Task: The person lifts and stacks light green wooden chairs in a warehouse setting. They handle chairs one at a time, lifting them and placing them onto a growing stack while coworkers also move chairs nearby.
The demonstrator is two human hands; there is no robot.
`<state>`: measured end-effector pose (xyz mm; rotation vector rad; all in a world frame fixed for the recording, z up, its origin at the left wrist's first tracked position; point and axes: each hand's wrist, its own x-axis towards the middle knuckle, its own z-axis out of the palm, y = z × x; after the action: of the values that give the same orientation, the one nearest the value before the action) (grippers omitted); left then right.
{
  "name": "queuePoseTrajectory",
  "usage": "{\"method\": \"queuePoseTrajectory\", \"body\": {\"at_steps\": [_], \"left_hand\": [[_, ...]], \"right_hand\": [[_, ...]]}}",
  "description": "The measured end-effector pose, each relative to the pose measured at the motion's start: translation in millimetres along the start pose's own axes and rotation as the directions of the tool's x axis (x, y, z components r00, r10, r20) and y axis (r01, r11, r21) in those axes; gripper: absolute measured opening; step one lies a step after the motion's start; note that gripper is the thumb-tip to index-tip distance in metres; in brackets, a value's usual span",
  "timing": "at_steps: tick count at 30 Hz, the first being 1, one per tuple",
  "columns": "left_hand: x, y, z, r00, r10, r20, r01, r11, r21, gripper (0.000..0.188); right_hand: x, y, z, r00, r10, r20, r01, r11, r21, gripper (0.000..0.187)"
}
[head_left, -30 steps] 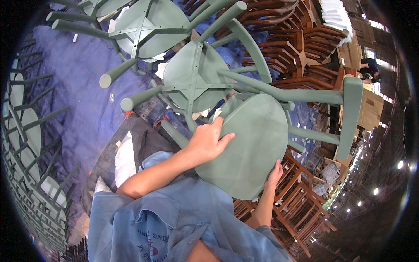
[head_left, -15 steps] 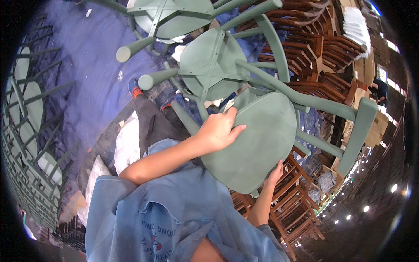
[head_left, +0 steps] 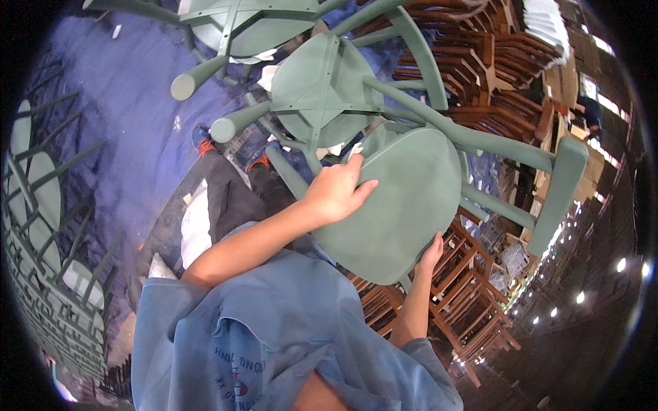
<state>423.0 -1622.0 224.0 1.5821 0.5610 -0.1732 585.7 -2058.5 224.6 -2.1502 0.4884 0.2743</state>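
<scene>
A green wooden chair [head_left: 401, 212] lies tilted in front of me, its smooth rounded seat facing up toward me. My left hand [head_left: 336, 190] is closed at the left edge of that seat, with the thumb on the flat face. At its fingertips shows a small whitish scrap [head_left: 356, 151]; whether the hand holds it I cannot tell. My right hand [head_left: 429, 256] grips the lower right rim, its fingers partly hidden behind the seat. Just beyond lies another green chair [head_left: 325, 89], turned over, its underside braces and legs showing.
A further upturned green chair [head_left: 250, 31] is at the top. Blue sheeting [head_left: 130, 89] covers the floor on the left, beside many stacked green chairs [head_left: 44, 185]. Brown wooden chair parts [head_left: 480, 61] are piled at the far right; brown frames [head_left: 466, 294] stand below my right hand.
The view has shifted slightly, so the chairs appear a little higher and further left. Both hands keep their places on the green seat.
</scene>
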Motion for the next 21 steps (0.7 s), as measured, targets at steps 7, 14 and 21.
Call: {"method": "queuePoseTrajectory", "body": {"at_steps": [7,14,21], "left_hand": [[-10.5,-21.2,-13.4,0.986,0.122,-0.117,-0.134,0.985,-0.109,0.055],[-84.1,-142.7,-76.6,0.940,-0.136,-0.314,0.018,0.936,-0.351,0.029],[-178.4,-420.1,-94.5,0.626,-0.533,-0.570,0.569,0.811,-0.133,0.036]], "right_hand": [[-8.1,-11.1,-18.1,0.998,0.038,-0.044,-0.044,0.989,-0.140,0.071],[-52.2,38.3,-92.0,0.971,0.116,-0.210,-0.151,0.976,-0.156,0.045],[-231.4,204.8,-59.2,0.484,0.863,-0.149,-0.817,0.383,-0.431,0.031]]}}
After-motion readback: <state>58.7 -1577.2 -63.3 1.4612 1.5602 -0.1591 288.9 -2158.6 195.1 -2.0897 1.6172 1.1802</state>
